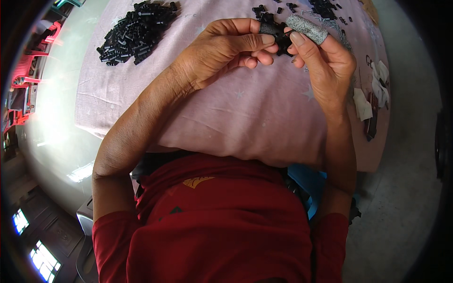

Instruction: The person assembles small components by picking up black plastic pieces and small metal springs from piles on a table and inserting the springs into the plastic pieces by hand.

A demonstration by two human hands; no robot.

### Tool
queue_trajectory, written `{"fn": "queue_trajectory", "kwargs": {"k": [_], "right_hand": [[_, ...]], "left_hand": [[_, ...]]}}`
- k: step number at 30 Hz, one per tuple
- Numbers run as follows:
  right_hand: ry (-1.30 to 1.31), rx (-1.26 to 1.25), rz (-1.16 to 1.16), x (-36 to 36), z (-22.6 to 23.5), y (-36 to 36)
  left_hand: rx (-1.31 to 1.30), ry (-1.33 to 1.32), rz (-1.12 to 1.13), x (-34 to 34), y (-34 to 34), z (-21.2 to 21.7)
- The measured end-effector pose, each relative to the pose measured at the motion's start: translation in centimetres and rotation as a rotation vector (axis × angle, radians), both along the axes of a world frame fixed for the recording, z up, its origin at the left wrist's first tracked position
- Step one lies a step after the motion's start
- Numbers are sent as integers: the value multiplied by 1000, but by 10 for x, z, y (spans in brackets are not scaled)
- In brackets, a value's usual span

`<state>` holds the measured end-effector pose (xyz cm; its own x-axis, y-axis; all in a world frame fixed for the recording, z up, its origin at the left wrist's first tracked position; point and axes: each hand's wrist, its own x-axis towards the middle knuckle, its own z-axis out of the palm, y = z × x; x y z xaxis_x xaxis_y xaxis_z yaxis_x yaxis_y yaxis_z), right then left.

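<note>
Left hand: the left hand is closed in a pinch; thumb and fingertips are pressed on the small black plastic part from its left side.
Right hand: the right hand is closed on the same part from the right; one grey knitted finger cot is worn on its index finger, which is laid over the top of the part.
Held part: one black plastic part is seen between the two hands, raised above the far half of the pink star-printed cloth; whether it is a single piece or two pieces joined cannot be told.
Cloth: one pink cloth is spread over the tabletop, and its near edge is draped toward the person's red shirt.
Large heap: one heap of short black plastic tubes is piled near the far left corner of the cloth; the pieces are too many and too overlapped to be counted.
Small scatter: roughly five loose black plastic bits are spread at the far edge, just beyond the hands.
Second heap: one smaller cluster of black pieces is seen toward the far right corner; no count can be made.
Right edge: a few white scraps and one dark object are laid along the right edge of the cloth; the exact kind cannot be told.
</note>
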<state>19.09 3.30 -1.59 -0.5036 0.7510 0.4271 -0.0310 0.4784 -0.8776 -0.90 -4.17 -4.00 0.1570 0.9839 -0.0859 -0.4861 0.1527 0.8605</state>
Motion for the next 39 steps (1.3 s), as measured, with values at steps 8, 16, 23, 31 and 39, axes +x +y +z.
{"fn": "queue_trajectory", "kwargs": {"k": [8, 16, 23, 31, 39], "right_hand": [[23, 146, 63, -2, -3, -1], [-7, 205, 23, 0, -5, 2], [-18, 231, 36, 0, -4, 2], [-39, 300, -10, -2, -5, -1], [-85, 339, 34, 3, -4, 6]], "left_hand": [[1, 27, 0, 2, 0, 0], [-19, -37, -11, 1, -1, 0], [-37, -41, -24, 1, -1, 1], [-59, -84, -16, 3, -1, -1], [-18, -62, -31, -1, 1, -6]]}}
